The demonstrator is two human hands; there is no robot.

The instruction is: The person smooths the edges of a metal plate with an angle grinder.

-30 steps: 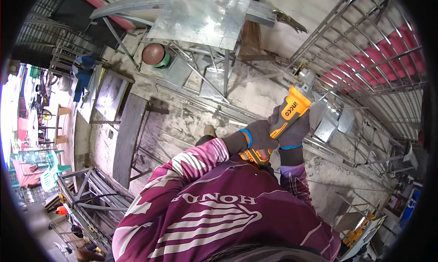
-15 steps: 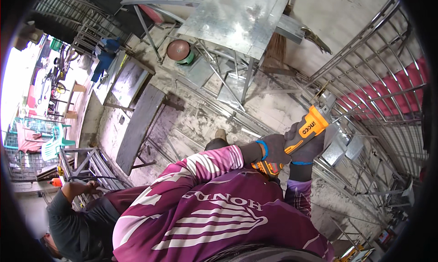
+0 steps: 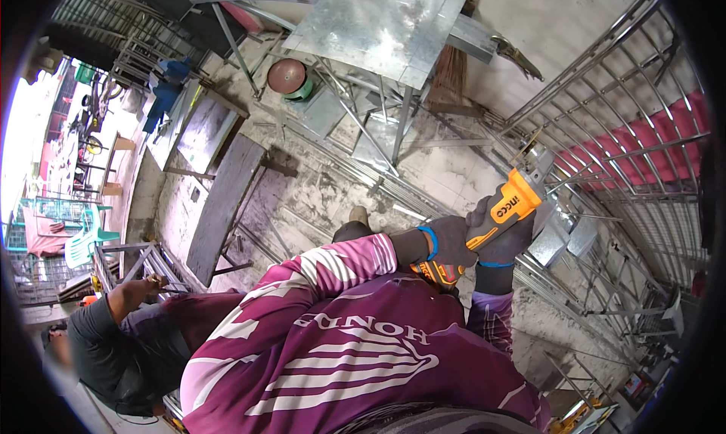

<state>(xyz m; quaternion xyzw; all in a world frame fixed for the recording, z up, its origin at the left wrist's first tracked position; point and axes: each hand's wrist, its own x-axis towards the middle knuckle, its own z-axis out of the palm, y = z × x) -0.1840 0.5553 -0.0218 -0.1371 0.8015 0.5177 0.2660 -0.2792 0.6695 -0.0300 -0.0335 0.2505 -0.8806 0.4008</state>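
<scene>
Gripped in both gloved hands is an orange and black cordless power tool (image 3: pixel 518 197), which looks like an angle grinder. My left hand (image 3: pixel 452 241) is closed round its rear part, close to the orange and black battery end (image 3: pixel 439 274). Further forward, my right hand (image 3: pixel 505 245) wraps the body of the tool. Its grey metal head (image 3: pixel 538 169) points away from me, beside the shiny barred metal grille (image 3: pixel 605 109). Whether the head touches a bar cannot be made out. Dark gloves with blue cuffs cover both hands.
A worktable topped with sheet metal (image 3: pixel 378 26) stands ahead, with locking pliers (image 3: pixel 518 56) at its right. Metal tubes (image 3: pixel 355 162) lie across the floor. Left are a dark bench (image 3: pixel 227 207), a round-topped stool (image 3: pixel 287 77) and a crouching co-worker (image 3: pixel 113 351).
The surroundings have shifted slightly left and up in view. Both hands keep their hold on the tool, its head still by the grille. The co-worker's arm and head have moved.
</scene>
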